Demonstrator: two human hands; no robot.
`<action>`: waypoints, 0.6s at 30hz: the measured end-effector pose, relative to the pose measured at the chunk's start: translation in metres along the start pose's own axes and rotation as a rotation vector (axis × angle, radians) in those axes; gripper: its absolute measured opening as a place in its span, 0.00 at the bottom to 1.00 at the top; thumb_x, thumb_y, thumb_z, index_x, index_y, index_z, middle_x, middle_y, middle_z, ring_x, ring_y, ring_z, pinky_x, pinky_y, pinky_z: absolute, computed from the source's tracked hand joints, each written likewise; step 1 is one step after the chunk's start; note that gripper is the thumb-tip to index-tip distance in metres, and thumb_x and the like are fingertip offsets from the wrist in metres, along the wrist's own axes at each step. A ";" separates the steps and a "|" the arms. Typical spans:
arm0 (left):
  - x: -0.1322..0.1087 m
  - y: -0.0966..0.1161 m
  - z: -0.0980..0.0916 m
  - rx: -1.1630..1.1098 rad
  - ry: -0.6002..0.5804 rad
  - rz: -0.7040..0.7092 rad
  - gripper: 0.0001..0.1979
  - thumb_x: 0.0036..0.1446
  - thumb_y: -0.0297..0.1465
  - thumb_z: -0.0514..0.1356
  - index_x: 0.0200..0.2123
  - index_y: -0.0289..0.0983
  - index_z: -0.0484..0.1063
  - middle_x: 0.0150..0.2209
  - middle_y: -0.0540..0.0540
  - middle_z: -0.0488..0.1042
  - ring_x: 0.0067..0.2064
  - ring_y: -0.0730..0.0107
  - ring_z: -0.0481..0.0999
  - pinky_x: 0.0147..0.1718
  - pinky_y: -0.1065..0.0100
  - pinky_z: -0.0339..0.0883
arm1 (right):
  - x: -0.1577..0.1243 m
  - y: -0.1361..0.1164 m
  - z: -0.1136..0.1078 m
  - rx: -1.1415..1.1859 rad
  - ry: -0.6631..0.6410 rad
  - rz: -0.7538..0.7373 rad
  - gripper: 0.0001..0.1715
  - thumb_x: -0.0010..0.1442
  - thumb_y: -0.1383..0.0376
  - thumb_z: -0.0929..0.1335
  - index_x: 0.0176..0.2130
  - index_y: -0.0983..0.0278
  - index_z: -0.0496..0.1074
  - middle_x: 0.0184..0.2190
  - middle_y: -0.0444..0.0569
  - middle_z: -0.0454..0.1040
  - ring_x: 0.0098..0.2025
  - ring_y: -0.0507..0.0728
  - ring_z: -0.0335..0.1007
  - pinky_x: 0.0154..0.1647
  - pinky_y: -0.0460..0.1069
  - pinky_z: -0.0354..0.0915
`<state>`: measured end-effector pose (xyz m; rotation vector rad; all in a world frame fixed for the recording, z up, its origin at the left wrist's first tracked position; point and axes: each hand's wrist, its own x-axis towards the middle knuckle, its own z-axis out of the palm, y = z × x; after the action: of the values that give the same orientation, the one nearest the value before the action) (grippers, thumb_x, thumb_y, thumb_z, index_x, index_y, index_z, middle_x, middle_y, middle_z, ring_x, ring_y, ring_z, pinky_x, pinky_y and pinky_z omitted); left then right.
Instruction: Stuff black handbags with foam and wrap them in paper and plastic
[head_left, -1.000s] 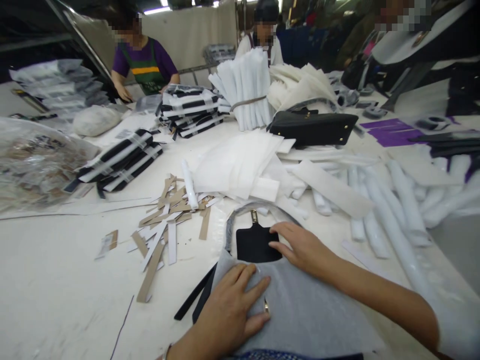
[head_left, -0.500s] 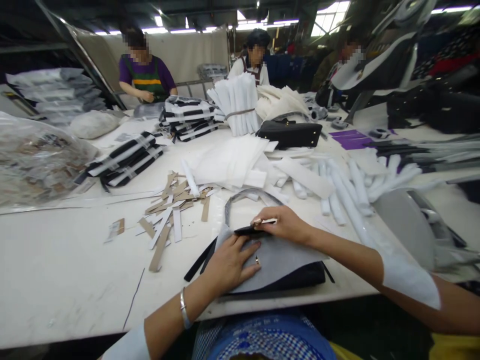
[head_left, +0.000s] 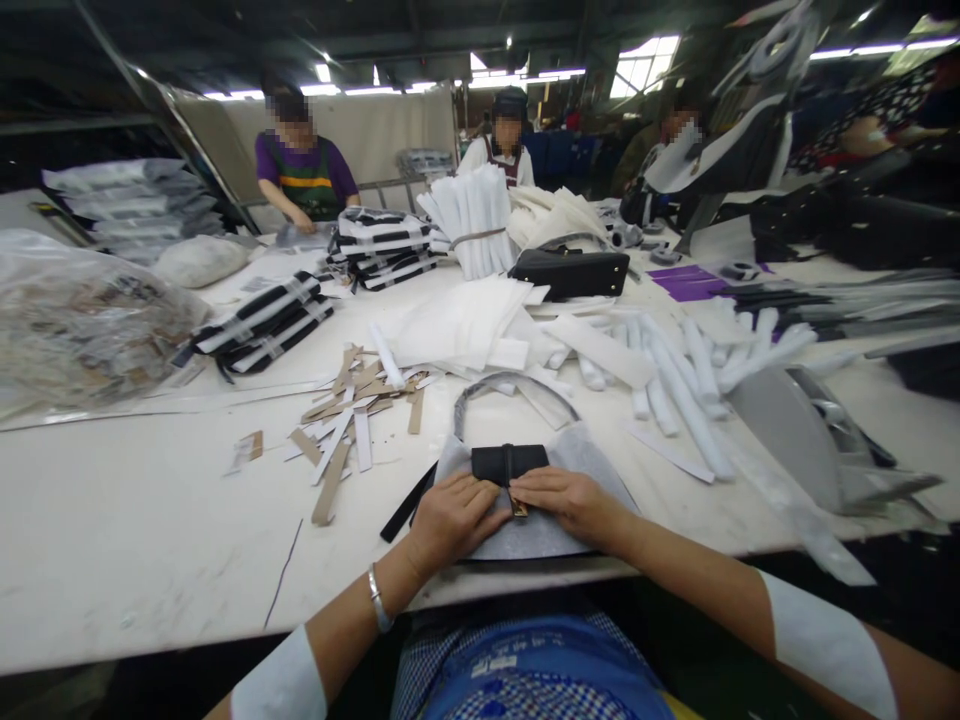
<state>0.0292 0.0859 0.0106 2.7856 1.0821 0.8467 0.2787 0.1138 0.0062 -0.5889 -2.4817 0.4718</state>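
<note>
A handbag wrapped in grey sheet point(head_left: 600, 475) lies at the table's near edge, its wrapped handle point(head_left: 517, 380) arched away from me. Its black flap point(head_left: 491, 463) is folded down over the sheet, with a gold clasp point(head_left: 519, 509) at the lower end. My left hand point(head_left: 459, 512) presses on the flap's left lower edge, fingers together around it. From the right, my right hand point(head_left: 574, 505) pinches the flap by the clasp, fingers pressed together. The two hands' fingertips nearly meet. A black strap point(head_left: 409, 503) sticks out at the bag's left.
Cardboard strips point(head_left: 330, 485) lie scattered left of the bag. Behind it are white foam sheets point(head_left: 457, 325), white rolls point(head_left: 686, 400) and a black bag point(head_left: 570, 272). A clear sack point(head_left: 90, 320) stands far left. Several people are across the table.
The flap has come down flat over the sheet. My right hand has lowered from the raised flap to beside the clasp, and my left hand's fingers have drawn together at the flap.
</note>
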 end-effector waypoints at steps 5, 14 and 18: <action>-0.005 0.003 -0.008 -0.078 -0.110 0.250 0.17 0.67 0.27 0.53 0.58 0.40 0.66 0.49 0.46 0.80 0.51 0.68 0.78 0.49 0.67 0.74 | -0.004 0.001 0.008 -0.056 0.004 -0.049 0.20 0.68 0.71 0.62 0.57 0.66 0.72 0.52 0.58 0.76 0.54 0.57 0.72 0.54 0.55 0.72; -0.001 0.037 -0.027 -0.284 -0.375 -0.008 0.18 0.67 0.30 0.52 0.59 0.38 0.65 0.57 0.42 0.74 0.59 0.64 0.73 0.59 0.61 0.69 | -0.007 0.003 0.012 0.026 0.026 0.008 0.23 0.67 0.74 0.58 0.54 0.66 0.74 0.51 0.57 0.76 0.53 0.56 0.72 0.55 0.53 0.70; -0.005 0.041 -0.027 -0.273 -0.372 -0.026 0.21 0.65 0.30 0.54 0.60 0.38 0.64 0.59 0.42 0.73 0.60 0.65 0.71 0.61 0.61 0.67 | -0.003 -0.002 0.005 0.004 -0.036 0.034 0.19 0.69 0.71 0.60 0.52 0.65 0.75 0.52 0.55 0.76 0.53 0.56 0.71 0.56 0.52 0.68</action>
<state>0.0382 0.0475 0.0405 2.5528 0.8643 0.4086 0.2774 0.1093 0.0016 -0.6275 -2.5078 0.5039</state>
